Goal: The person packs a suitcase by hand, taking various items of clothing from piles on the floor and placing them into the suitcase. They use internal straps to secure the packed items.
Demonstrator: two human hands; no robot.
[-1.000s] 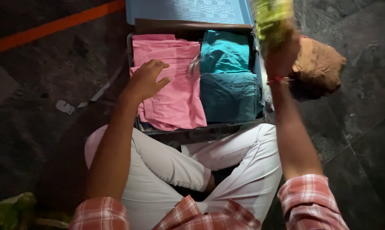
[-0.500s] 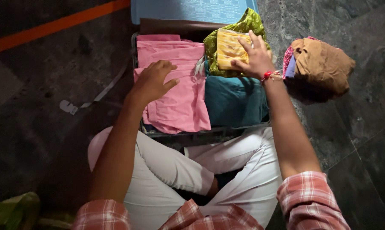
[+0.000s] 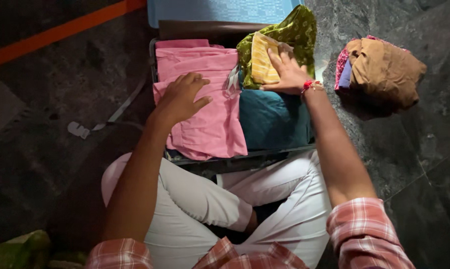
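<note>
Strap point(image 3: 116, 108) trails on the dark floor point(image 3: 46, 149) at far left, just beside an open suitcase point(image 3: 157, 60). Left hand point(image 3: 181, 97) lies flat on the pink stack point(image 3: 205, 99), fingers point(image 3: 195, 79) spread and gripping nothing. Next over, the teal fold point(image 3: 272, 117) fills the case's right half, and on its far end sits the green bundle point(image 3: 294, 32) with a yellow striped cloth point(image 3: 261, 65) showing on top. Right hand point(image 3: 286, 73) presses down on that bundle, fingers nearly straight, open, not closed round it. All of it looks soft, light and floppy; I judge the bundle would sag if pinched at a corner, so a flat palm on top with a hand under the fold suits it best. Count: one suitcase, one pink stack, one teal fold, one green bundle, one brown heap point(image 3: 384, 69) on the floor at right, well apart.
</note>
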